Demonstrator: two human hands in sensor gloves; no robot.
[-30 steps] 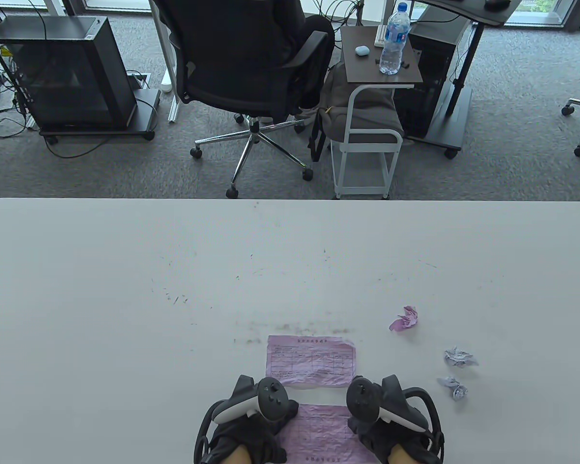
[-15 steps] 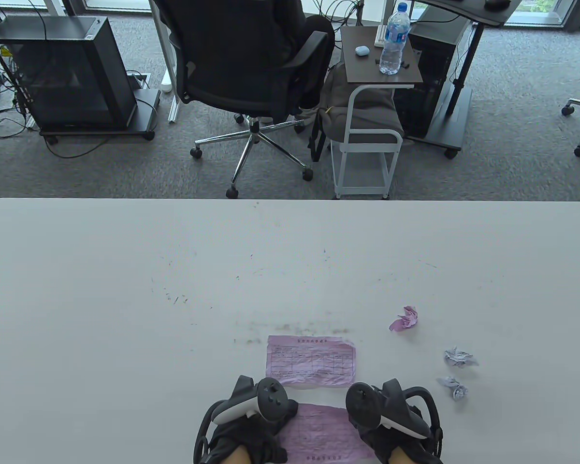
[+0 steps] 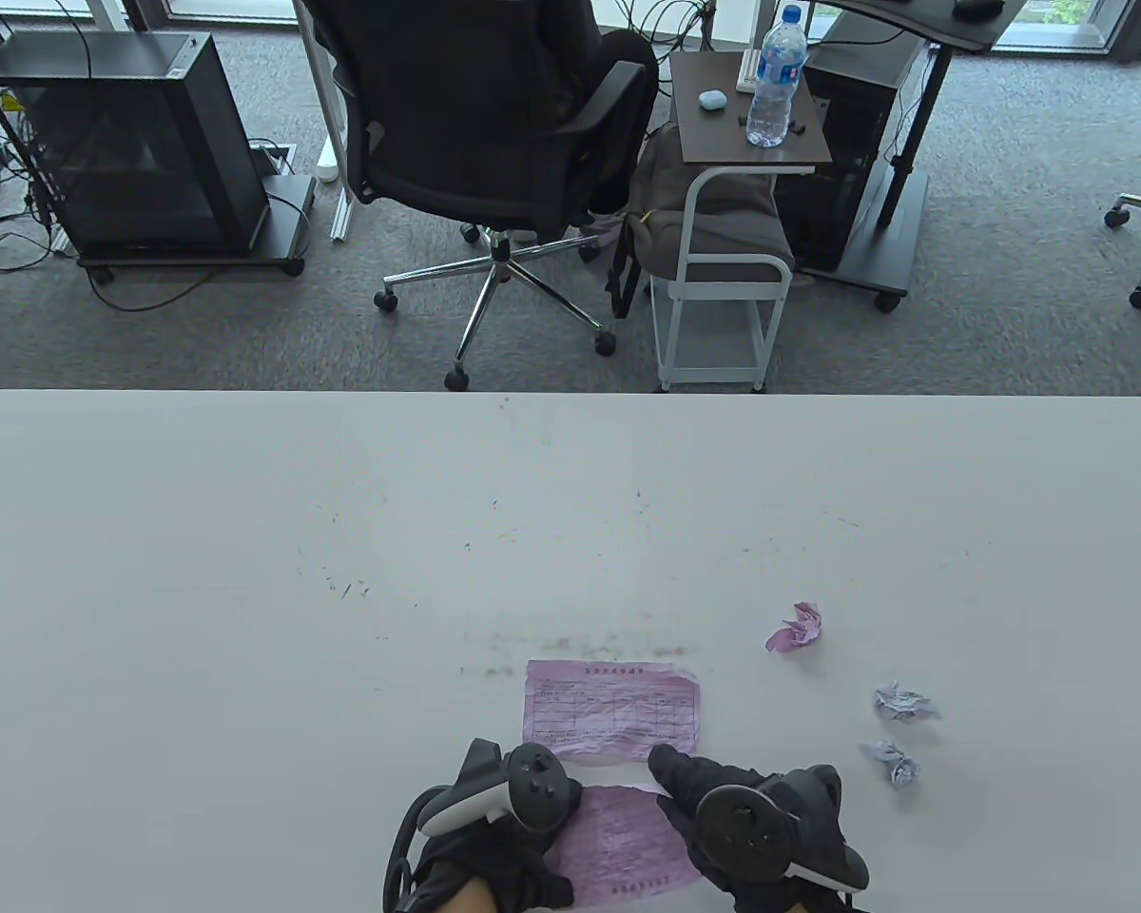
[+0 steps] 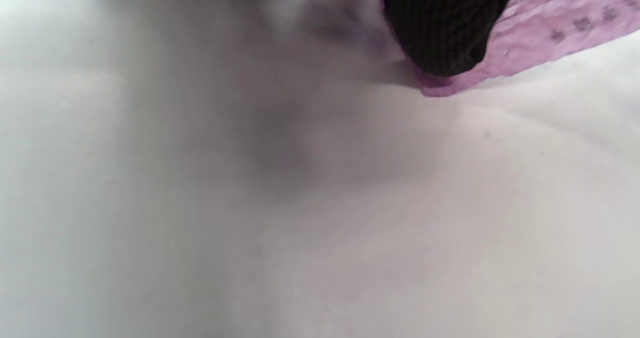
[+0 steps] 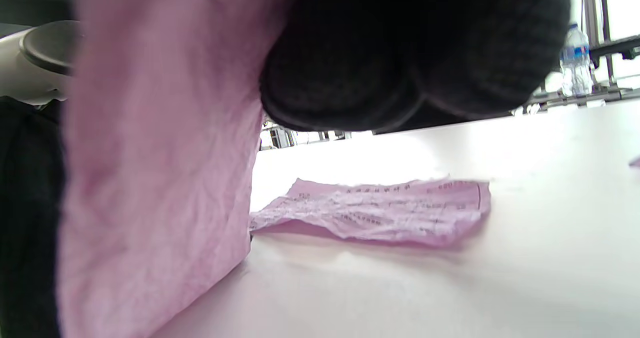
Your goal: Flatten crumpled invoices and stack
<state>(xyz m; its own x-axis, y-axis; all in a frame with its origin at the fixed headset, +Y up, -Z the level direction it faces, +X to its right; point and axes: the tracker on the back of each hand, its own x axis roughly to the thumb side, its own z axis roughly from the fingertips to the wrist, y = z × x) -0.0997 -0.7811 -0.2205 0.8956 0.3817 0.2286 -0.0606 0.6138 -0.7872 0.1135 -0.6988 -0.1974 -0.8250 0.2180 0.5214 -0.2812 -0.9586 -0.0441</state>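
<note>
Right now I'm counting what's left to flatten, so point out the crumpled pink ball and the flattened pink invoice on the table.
crumpled pink ball [image 3: 796,628], table view, middle of the wad.
flattened pink invoice [image 3: 613,709], table view, centre of its printed grid.

Open table [image 3: 247,571] to L & far side; flat invoice [image 3: 613,709] ahead; crumpled balls [image 3: 899,732] R

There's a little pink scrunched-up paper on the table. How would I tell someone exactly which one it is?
Start at the flattened pink invoice near the white table's front edge and look to its right. Three small paper balls sit there; the crumpled pink ball is the farthest from the person, and the only pink one, since the other two are whitish.
</note>
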